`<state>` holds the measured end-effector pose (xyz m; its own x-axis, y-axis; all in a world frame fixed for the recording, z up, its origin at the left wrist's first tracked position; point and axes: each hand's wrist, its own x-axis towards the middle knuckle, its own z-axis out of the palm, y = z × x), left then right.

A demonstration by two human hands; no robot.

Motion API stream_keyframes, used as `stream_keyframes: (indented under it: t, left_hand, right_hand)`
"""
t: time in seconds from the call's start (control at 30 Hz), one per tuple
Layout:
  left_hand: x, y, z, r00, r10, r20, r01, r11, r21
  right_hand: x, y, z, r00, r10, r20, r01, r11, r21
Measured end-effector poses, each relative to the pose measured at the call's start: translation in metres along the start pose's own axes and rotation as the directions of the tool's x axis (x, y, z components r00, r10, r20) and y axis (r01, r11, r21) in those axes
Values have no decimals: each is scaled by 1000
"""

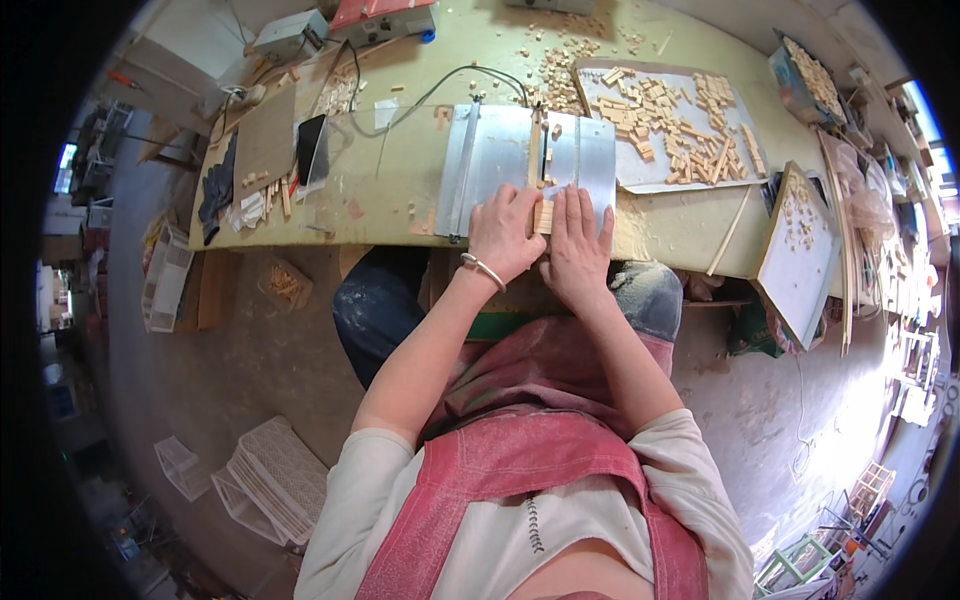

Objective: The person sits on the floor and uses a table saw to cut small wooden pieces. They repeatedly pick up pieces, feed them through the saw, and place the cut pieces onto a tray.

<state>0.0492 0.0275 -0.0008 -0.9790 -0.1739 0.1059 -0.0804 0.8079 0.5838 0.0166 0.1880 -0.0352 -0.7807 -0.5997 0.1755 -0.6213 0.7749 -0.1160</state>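
A silvery metal saw table (495, 150) with a narrow slot lies at the bench's front edge. Pale wooden strips (544, 214), pressed together, lie on it between my hands. My left hand (506, 232) has its fingers curled around their left side. My right hand (578, 245) lies nearly flat to their right, its fingers stretched forward over the metal and its thumb close to the wood. Small wooden pieces (556, 131) rest along the slot beyond my fingers. How far the strips extend beneath my hands is hidden.
Right of the saw table, a white-lined tray (630, 178) holds many small wooden blocks. Loose blocks (560, 75) and a black cable (440, 82) lie behind. A phone (312, 148) and dark gloves (215, 192) are at left. Another board (800, 265) leans at the right edge.
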Motion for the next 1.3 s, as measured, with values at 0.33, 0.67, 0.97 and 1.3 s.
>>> stream_keyframes:
  t: [0.33, 0.67, 0.97, 1.3]
  left_hand:
    - [2, 5, -3, 1000, -15, 18, 14, 1000, 19]
    - [0, 1, 1, 1000, -8, 2, 8, 1000, 19]
    - [-1, 1, 1, 1000, 3, -16, -3, 999, 43]
    - [10, -7, -2, 999, -4, 34, 6, 999, -50]
  right_hand:
    - [-11, -1, -2, 1000, -17, -16, 19, 994, 108]
    - [-3, 19, -20, 997, -77, -22, 80, 975, 210]
    - [24, 39, -33, 993, -103, -54, 116, 891, 439]
    - [34, 41, -33, 992, -125, -30, 124, 864, 489]
